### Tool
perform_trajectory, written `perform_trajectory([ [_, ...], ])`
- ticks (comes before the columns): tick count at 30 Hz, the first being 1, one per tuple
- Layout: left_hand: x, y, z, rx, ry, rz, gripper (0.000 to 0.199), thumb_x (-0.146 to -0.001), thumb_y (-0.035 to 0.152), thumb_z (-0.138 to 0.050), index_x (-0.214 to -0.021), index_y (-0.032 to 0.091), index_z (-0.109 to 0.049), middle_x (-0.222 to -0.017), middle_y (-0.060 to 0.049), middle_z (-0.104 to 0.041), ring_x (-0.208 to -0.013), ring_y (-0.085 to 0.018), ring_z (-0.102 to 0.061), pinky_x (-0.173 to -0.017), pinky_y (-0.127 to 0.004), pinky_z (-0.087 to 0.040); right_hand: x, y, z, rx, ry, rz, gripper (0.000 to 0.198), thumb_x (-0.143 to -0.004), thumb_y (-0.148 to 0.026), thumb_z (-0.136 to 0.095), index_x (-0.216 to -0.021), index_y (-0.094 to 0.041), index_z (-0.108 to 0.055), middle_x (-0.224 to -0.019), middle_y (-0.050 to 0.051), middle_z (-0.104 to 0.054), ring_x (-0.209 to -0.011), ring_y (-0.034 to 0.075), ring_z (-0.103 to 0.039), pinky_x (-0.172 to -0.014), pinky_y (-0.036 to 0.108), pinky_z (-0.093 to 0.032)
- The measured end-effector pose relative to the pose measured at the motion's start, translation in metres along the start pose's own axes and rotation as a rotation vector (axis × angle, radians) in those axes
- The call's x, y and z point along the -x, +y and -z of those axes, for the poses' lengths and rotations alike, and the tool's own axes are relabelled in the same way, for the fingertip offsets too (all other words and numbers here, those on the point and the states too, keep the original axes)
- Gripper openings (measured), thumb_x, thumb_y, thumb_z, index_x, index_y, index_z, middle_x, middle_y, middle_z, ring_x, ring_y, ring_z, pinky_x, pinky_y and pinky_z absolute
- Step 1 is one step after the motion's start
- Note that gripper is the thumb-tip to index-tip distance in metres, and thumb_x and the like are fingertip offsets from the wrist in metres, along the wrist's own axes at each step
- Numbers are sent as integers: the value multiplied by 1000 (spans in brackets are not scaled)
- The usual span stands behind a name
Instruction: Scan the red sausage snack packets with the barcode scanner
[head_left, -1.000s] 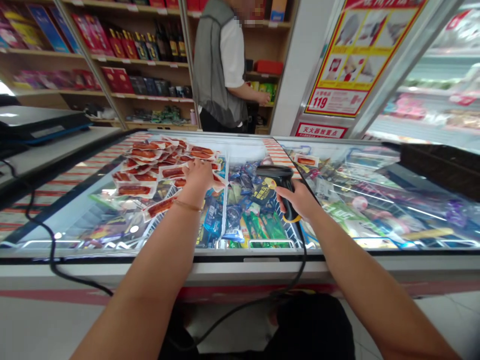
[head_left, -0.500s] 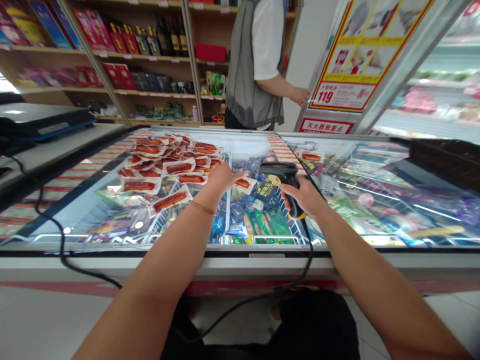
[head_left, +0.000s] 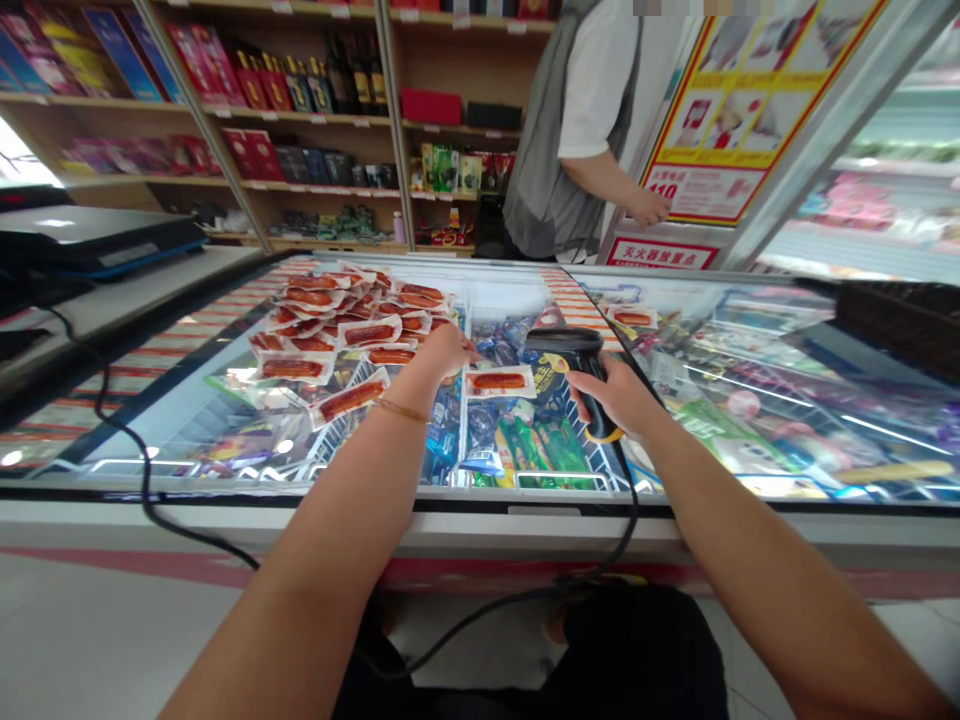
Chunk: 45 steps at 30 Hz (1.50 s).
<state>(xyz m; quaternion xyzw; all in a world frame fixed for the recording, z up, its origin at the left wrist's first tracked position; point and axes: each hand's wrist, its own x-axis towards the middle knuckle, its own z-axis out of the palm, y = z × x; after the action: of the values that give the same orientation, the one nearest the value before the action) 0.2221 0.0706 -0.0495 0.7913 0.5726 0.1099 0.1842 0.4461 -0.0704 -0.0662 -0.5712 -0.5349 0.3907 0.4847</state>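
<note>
The glass surface (head_left: 225,350) stretched to a front edge (head_left: 465,524) below mid-frame; centrally, a sausage packet (head_left: 499,381) lay just beside the left hand (head_left: 444,350), its curled fingers' hold unclear; fingers of the right hand (head_left: 613,393) wrapped a scanner (head_left: 566,341).

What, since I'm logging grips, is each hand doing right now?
Left hand: loosely curled beside a sausage packet; whether it holds anything cannot be told.
Right hand: closed, holding the black scanner.

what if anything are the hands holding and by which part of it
The right hand holds the black scanner by its handle; nothing shows held in the left hand.
</note>
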Motion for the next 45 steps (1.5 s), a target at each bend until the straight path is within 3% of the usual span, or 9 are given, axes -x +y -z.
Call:
perform_trajectory([
  [6, 6, 0, 10, -148, -21, 18, 38, -79, 47, -66, -98, 16, -75, -97, -13, -75, -97, -28, -70, -83, -31, -51, 3, -7, -2, 10, 8, -16, 31, -74, -41, -73, -78, -20, -50, -57, -2, -58, -39, 12, -53, -40, 26, -44],
  [10, 16, -1, 17, -134, -206, -146, 46, -61, 49, -80, -98, 23, -74, -97, -6, -76, -91, -26, -70, -81, -29, -50, 2, -5, 0, 10, -3, -9, 33, -74, -42, -74, -78, -20, -50, -57, -2, -58, -40, 12, -54, -41, 26, -44],
  [12, 18, 2, 14, -162, -237, -168, 50, -52, 45, -85, -96, 24, -74, -101, -6, -76, -92, -27, -69, -81, -30, -50, 1, -3, 1, 9, -6, -7, 33, -74, -42, -74, -79, -20, -50, -59, -2, -59, -40, 13, -55, -41, 26, -44],
  [19, 15, 8, 3, -131, -245, -165, 45, -44, 43, -87, -82, 23, -74, -86, -6, -75, -89, -29, -69, -79, -32, -51, 1, 1, 1, -4, -2, -21, 31, -76, -42, -74, -82, -22, -51, -58, -3, -59, -40, 13, -55, -41, 26, -45],
  [25, 17, 10, 4, -114, -188, -197, 50, -52, 34, -84, -99, 23, -74, -96, -5, -75, -92, -27, -68, -78, -29, -51, 1, -1, 0, 11, -5, -27, 32, -74, -42, -75, -80, -21, -52, -57, -3, -58, -40, 13, -54, -41, 26, -44],
  [31, 9, 5, 0, 283, -156, -96, 26, -68, 31, -78, -86, 14, -73, -75, -5, -71, -79, -22, -70, -72, -28, -54, 1, -1, 0, -10, -1, -8, 31, -75, -42, -73, -78, -20, -51, -60, -2, -59, -40, 13, -54, -41, 26, -44],
  [36, -13, -4, -16, 717, 129, 53, 16, -82, 27, -68, -88, 13, -69, -83, -4, -73, -76, -15, -70, -71, -26, -57, 2, -2, 0, 13, 1, -1, 31, -77, -43, -71, -79, -20, -51, -61, -2, -58, -41, 13, -55, -41, 26, -44],
  [38, -20, -8, -20, 802, 208, 48, 14, -87, 25, -60, -85, 13, -68, -85, -4, -73, -78, -14, -70, -73, -25, -57, 5, -4, 0, 34, -5, -1, 31, -78, -45, -70, -80, -19, -52, -62, -2, -59, -42, 13, -56, -42, 27, -45],
  [45, -23, -10, -17, 1028, 278, 36, 12, -89, 18, -53, -82, 14, -61, -69, 2, -64, -69, -11, -65, -73, -26, -57, 15, -10, -6, 103, -84, 57, 32, -81, -45, -66, -90, -18, -52, -65, -1, -60, -45, 14, -57, -47, 28, -49],
])
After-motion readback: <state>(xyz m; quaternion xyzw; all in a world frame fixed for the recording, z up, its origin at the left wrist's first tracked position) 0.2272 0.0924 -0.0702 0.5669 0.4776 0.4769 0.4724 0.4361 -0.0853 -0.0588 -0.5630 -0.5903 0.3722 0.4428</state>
